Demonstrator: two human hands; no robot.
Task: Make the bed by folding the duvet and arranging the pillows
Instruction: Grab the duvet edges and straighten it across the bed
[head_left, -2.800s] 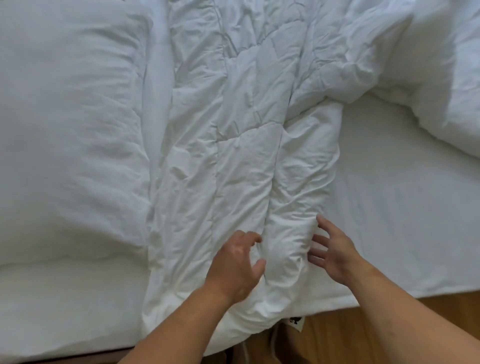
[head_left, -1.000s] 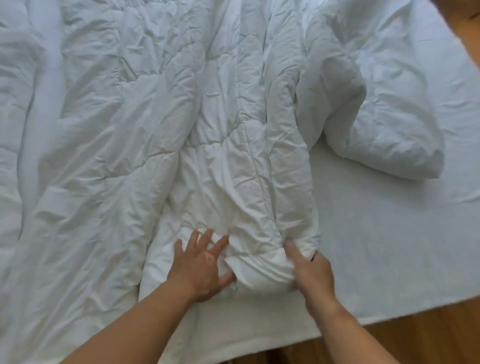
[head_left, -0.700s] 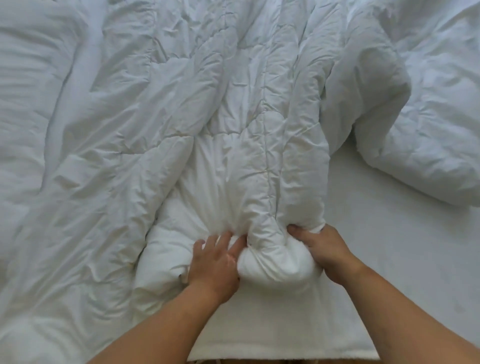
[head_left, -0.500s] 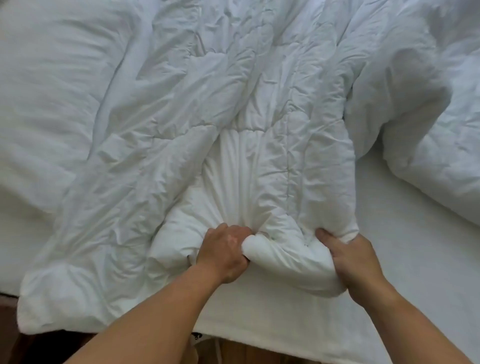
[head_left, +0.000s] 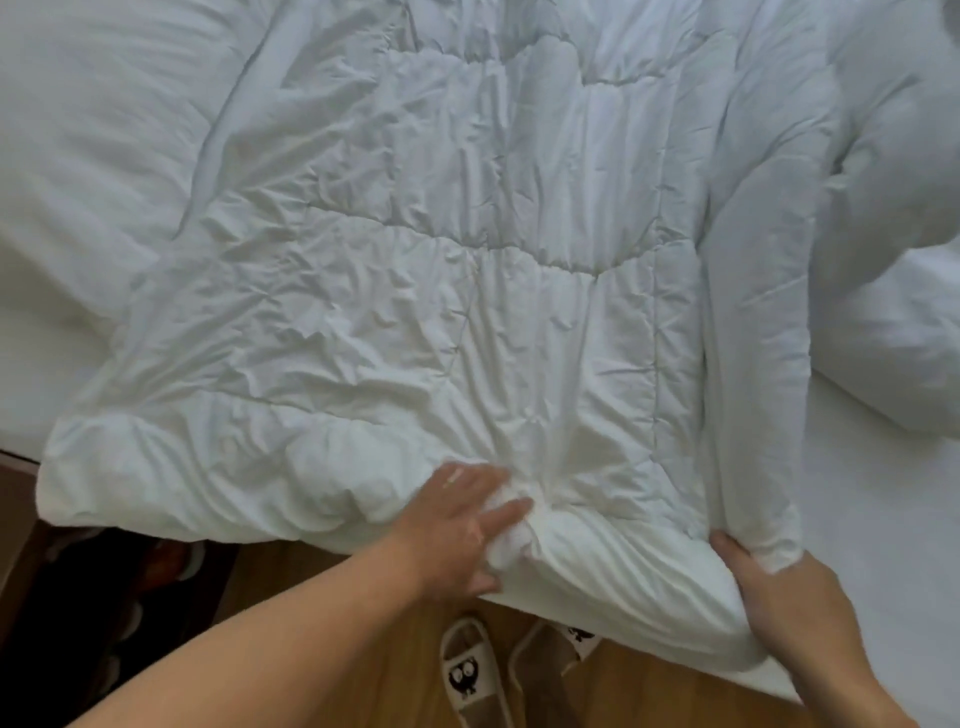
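White quilted duvet (head_left: 467, 291) lies crumpled across the bed, its near edge hanging past the mattress side above the wooden floor (head_left: 395, 649). Left hand (head_left: 457, 525) rests on the near edge, fingers spread and pressed into bunched fabric. Right hand (head_left: 784, 608) cups the duvet's near right corner, fingers closed around it from below. Pillow (head_left: 93, 130) sits far left.
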